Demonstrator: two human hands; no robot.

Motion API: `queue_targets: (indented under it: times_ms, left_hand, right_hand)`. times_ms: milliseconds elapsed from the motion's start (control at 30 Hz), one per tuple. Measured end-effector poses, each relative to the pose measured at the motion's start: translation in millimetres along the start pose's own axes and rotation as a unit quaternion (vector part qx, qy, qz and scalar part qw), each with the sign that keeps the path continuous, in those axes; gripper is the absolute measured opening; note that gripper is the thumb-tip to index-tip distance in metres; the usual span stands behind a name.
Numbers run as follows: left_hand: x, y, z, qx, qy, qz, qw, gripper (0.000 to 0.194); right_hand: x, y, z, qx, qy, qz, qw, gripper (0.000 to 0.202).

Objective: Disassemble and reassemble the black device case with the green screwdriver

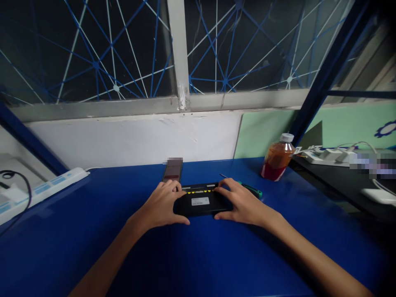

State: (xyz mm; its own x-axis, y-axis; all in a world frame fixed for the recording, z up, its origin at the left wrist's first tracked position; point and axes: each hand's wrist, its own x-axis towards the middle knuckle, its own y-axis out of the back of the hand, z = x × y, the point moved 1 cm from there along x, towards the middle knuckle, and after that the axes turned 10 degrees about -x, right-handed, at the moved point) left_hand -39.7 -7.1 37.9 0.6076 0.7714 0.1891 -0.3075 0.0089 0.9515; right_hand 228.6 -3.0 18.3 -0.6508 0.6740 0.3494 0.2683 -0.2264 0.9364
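A flat black rectangular case (201, 209) with a white label and a row of yellow marks lies on the blue table in front of me. My left hand (163, 203) grips its left end, thumb at the near edge and fingers over the far side. At the opposite end my right hand (239, 202) holds it the same way, with the thumb along the near edge. Just behind my right hand is a screwdriver (255, 191) with a green and black handle, its middle hidden by the hand. Beyond my left fingers rests a phone (172, 170) with its screen lit.
An orange drink bottle (278, 159) with a white cap stands at the back right of the blue table (198, 260). A white power strip (58, 185) lies along the left side. Another power strip (331, 156) sits on a black surface at right. Wall and window close off the back.
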Motion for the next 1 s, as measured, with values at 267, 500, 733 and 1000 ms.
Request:
queue_targets:
  times_ms: [267,500,733,1000]
  left_hand:
    - [-2.2,-12.0,-3.8,0.017,-0.012,0.033,0.999,0.062]
    - [-3.0,-10.8,2.2,0.018,-0.016,0.044,0.999,0.055]
    - [-4.1,-6.4,7.9,0.017,-0.007,0.034,0.999,0.059]
    - [-5.5,-4.3,4.9,0.007,-0.025,0.027,0.999,0.065]
  right_hand:
    - [0.4,-2.8,-2.6,-0.009,0.006,0.002,1.0,0.062]
    - [0.1,-6.3,-3.0,-0.026,0.004,-0.016,1.0,0.066]
    - [-0.9,-6.3,-2.3,-0.01,0.002,-0.033,0.999,0.073]
    - [-0.6,-4.9,-1.9,0.019,0.006,-0.03,0.999,0.077]
